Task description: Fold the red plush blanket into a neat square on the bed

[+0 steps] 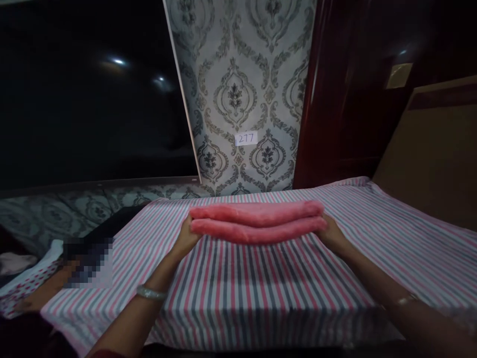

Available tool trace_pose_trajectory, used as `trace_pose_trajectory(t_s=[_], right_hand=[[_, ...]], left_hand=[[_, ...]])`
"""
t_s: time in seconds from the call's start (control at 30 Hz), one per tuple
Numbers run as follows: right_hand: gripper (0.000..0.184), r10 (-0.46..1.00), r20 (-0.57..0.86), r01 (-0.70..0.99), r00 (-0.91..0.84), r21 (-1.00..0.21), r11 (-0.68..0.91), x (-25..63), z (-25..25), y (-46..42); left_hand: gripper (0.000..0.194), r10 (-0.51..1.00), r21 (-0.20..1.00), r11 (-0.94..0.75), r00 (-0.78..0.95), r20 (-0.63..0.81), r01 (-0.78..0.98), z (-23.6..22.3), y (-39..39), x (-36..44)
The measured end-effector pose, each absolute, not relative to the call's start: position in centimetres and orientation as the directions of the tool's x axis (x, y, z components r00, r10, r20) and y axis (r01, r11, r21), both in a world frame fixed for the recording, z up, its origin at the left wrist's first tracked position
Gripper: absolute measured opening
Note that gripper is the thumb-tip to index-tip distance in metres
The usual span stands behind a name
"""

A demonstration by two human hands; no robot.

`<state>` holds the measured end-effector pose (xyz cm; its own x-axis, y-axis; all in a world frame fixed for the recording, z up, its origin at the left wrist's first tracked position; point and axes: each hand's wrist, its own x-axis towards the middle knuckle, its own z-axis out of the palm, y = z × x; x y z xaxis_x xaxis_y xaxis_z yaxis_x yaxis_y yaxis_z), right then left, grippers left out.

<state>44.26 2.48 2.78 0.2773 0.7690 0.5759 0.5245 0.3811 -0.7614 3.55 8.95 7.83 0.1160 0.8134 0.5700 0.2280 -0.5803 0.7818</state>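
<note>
A folded pink towel with a fuzzy surface is held up level over the striped cloth. It shows two thick layers, one above the other, sagging slightly in the middle. My left hand grips its left end, and my right hand grips the right end. The fingers of both hands are mostly hidden behind or under the towel. Beneath it spreads the pink, grey and white striped cloth, which covers a flat surface and hangs over the front edge.
A large dark screen is at the left, before the patterned wall. A paper marked 277 is on the wall. A cardboard box leans at the right beside dark red wood. A pixelated patch covers something at the left.
</note>
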Motion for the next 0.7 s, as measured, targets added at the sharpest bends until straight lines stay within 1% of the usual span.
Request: trace_pose_trajectory(t_s=[0.1,0.2,0.27,0.3,0.37,0.43,0.47,0.53,0.6,0.7], right_hand=[[0.039,0.774,0.586,0.580,0.238,-0.725,0.371,44.9,-0.2,0.1],[0.041,0.811,0.555,0.575,0.184,-0.730,0.369,44.9,-2.5,-2.7],[0.044,0.854,0.487,0.565,0.181,-0.763,0.315,44.7,-3.4,-4.4],[0.045,0.878,0.438,0.558,0.192,-0.785,0.269,44.7,-3.7,-5.3],[0.043,0.906,0.334,0.544,0.262,-0.826,0.147,44.7,-4.0,-6.6],[0.041,0.896,0.276,0.546,0.347,-0.837,0.046,44.7,-3.8,-7.6],[0.041,0.886,0.271,0.555,0.377,-0.831,0.017,44.7,-3.7,-8.1],[0.040,0.875,0.281,0.578,0.395,-0.816,0.001,44.4,-3.1,-8.7],[0.041,0.884,0.275,0.582,0.379,-0.813,0.004,43.8,-2.5,-9.2],[0.043,0.877,0.285,0.574,0.387,-0.819,0.013,42.7,-1.7,-9.6]], left_hand=[[0.047,0.796,0.752,-0.605,0.168,0.582,0.263,4.7,6.7,2.4],[0.053,0.795,0.727,-0.604,0.180,0.579,0.328,1.9,4.2,1.3],[0.057,0.831,0.749,-0.549,0.144,0.537,0.371,0.5,2.7,0.6],[0.056,0.858,0.775,-0.504,0.114,0.501,0.381,0.1,2.0,0.2],[0.045,0.912,0.841,-0.394,0.046,0.407,0.370,-0.4,0.9,-0.3],[0.032,0.945,0.894,-0.308,-0.002,0.327,0.327,-0.5,0.1,-0.6],[0.029,0.952,0.908,-0.289,-0.008,0.306,0.302,-0.4,-0.1,-0.7],[0.027,0.956,0.925,-0.282,-0.007,0.293,0.253,-0.1,-0.3,-0.6],[0.026,0.954,0.942,-0.282,-0.051,0.296,0.183,0.1,-0.2,-0.3],[0.026,0.952,0.959,-0.285,-0.121,0.281,-0.011,0.4,0.3,0.1]])
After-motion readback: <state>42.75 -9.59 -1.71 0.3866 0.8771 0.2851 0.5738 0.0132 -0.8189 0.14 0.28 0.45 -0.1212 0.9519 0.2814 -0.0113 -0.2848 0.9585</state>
